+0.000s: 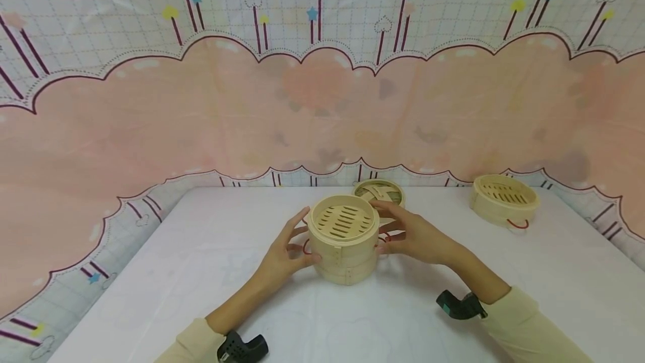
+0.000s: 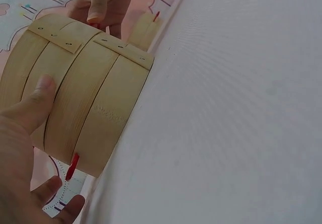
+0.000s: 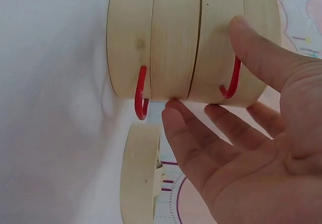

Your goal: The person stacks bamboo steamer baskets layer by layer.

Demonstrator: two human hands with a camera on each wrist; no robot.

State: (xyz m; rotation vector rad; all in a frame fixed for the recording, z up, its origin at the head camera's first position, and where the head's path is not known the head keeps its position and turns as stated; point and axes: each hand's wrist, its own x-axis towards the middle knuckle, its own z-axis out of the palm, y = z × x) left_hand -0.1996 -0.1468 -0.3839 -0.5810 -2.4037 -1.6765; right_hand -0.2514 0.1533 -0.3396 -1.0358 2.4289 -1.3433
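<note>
A stack of bamboo steamer baskets [image 1: 344, 254] stands on the white table, its slatted top facing up. My left hand [image 1: 287, 248] holds its left side, thumb [image 2: 43, 95] on the front wall; two fingers stick out loosely near a red handle [image 2: 73, 167]. On the opposite side my right hand [image 1: 415, 235] grips the upper tier, with the thumb [image 3: 251, 43] laid by an upper red handle [image 3: 233, 80] and the fingers reaching round the back. A lower red handle [image 3: 142, 93] hangs by the bottom tier. Just behind the stack is the woven bamboo lid [image 1: 375, 190], partly hidden.
Another slatted bamboo steamer basket [image 1: 496, 209] with a red handle sits at the back right of the table [image 1: 221, 262]. A patterned pink and white cloth [image 1: 252, 111] rises behind the table's far edge. Both wrists carry black cameras.
</note>
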